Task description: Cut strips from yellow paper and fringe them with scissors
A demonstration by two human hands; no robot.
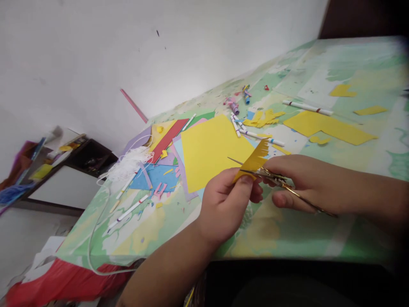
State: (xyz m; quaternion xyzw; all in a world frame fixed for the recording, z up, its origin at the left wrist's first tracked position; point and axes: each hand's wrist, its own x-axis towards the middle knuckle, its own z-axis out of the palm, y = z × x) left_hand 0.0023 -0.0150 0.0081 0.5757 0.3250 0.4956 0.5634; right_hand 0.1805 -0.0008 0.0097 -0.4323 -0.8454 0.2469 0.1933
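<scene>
Between thumb and fingers, my left hand [228, 204] pinches a small strip of yellow paper [254, 158] whose upper right edge is cut into a fringe. My right hand [298, 181] is closed around a pair of gold-handled scissors [277, 179]. The scissor blades are parted, one on each side of the strip near my left thumb. Both hands are above the near part of the table. Just beyond them lies a large yellow sheet [214, 149] on top of other coloured sheets.
The table has a green and white patterned cover [204, 251]. Several markers [262, 137], yellow offcuts [329, 125] and fringed yellow pieces [265, 118] lie on it. Two small paper rolls [232, 105] lie farther back. White string [129, 164] is heaped at left, beside a shelf [60, 183].
</scene>
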